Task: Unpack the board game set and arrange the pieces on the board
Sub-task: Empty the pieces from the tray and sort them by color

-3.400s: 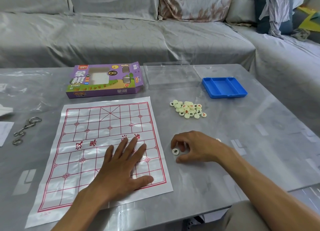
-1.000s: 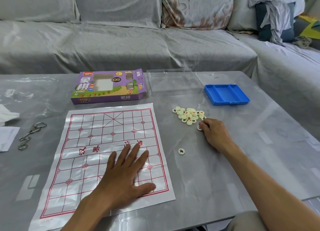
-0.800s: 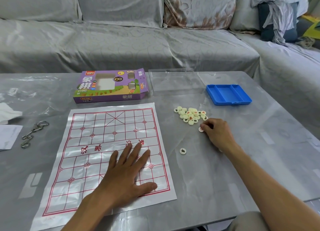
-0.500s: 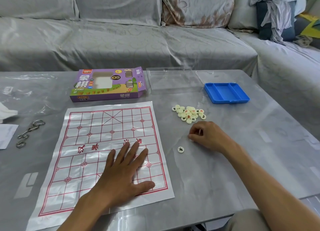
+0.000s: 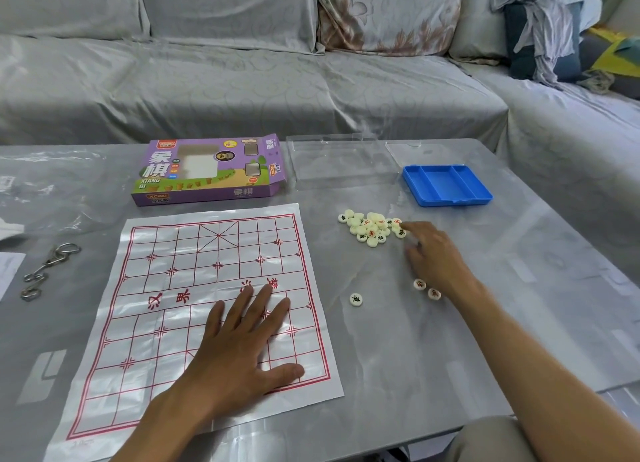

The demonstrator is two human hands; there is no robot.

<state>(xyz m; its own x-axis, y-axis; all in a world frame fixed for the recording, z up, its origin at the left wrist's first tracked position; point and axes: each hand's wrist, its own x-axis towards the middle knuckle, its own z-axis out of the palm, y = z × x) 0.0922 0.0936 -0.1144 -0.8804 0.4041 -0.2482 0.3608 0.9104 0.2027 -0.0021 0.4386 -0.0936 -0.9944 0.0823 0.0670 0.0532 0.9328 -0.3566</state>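
Sorting step, I'd say: right hand (image 5: 437,261) reaching into piece pile (image 5: 372,228), fingers loose, holding nothing; left hand (image 5: 242,344) lying flat, pinning board (image 5: 173,254); next: pinch one pc by fingertips.

A white paper board (image 5: 207,288) with a red grid lies flat at centre-left. Cream round pieces (image 5: 372,228) cluster right of it; three single pieces (image 5: 356,299) lie lower right.

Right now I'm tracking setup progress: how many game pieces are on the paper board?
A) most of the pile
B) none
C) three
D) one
B: the paper board carries only the flat left hand; every piece lies on the table beside it.
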